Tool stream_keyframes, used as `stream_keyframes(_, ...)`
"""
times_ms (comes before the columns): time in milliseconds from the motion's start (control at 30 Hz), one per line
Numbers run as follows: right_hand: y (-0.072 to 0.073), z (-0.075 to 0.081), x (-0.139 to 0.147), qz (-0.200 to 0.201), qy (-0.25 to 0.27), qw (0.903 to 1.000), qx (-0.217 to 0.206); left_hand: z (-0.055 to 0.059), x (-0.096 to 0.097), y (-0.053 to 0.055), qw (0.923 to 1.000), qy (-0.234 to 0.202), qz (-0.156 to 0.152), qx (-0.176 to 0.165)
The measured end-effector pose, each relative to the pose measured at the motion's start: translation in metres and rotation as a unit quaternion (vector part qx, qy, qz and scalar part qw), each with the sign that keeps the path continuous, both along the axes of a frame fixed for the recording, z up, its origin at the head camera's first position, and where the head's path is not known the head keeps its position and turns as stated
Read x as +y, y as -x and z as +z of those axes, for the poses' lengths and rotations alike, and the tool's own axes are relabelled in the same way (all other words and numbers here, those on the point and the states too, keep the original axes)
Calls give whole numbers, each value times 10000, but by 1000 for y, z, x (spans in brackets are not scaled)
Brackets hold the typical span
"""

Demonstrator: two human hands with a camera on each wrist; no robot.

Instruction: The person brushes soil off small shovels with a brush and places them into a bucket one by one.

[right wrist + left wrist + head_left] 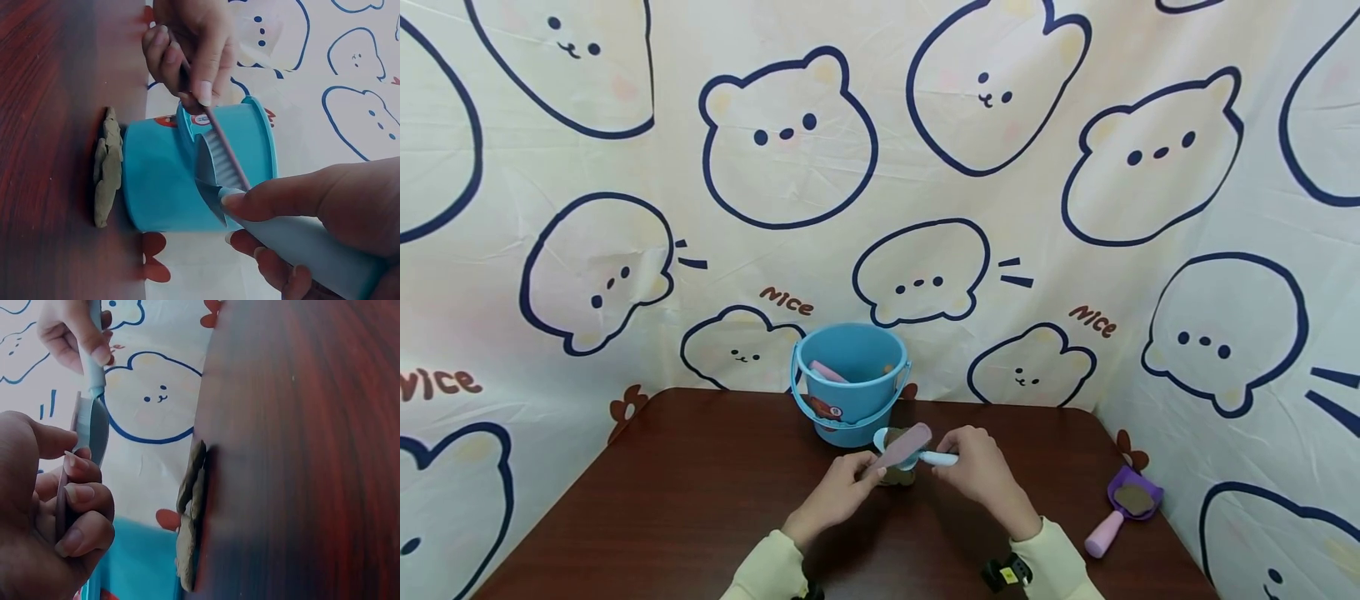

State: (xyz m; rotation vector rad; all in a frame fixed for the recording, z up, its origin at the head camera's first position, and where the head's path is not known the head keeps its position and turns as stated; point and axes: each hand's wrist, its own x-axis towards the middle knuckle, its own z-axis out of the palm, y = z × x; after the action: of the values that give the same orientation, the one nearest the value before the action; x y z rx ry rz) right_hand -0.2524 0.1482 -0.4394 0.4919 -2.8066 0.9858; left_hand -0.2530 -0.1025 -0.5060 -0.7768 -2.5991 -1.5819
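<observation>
From the hands, a blue bucket (pixel 871 396) at eleven o'clock holds a pink piece (pixel 829 372); a purple shovel (pixel 1153 493) at three bears a brown slab (pixel 1133 499). Left hand (pixel 841 485) grips a pink spatula (pixel 913 442), right hand (pixel 976 463) a pale-blue scoop (pixel 940 458) — both above brown lumps (pixel 110 169) on the surface (pixel 700 500).
</observation>
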Motion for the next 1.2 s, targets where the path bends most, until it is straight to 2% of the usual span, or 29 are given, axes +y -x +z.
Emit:
stream_keyframes(233,0,1,2,-133,-88,9998,116,0,-7,1,9995,144,137,243)
stream_keyframes(733,-2,8,13,-337,-205,9991,164,0,-17,2,9988,218,287,319)
stream_keyframes(867,-2,10,15,-356,-222,9990,166,2,-18,4,9988,240,280,317)
stream_keyframes(1200,-3,15,18,-387,-251,9989,53,7,-24,4,9977,288,496,356)
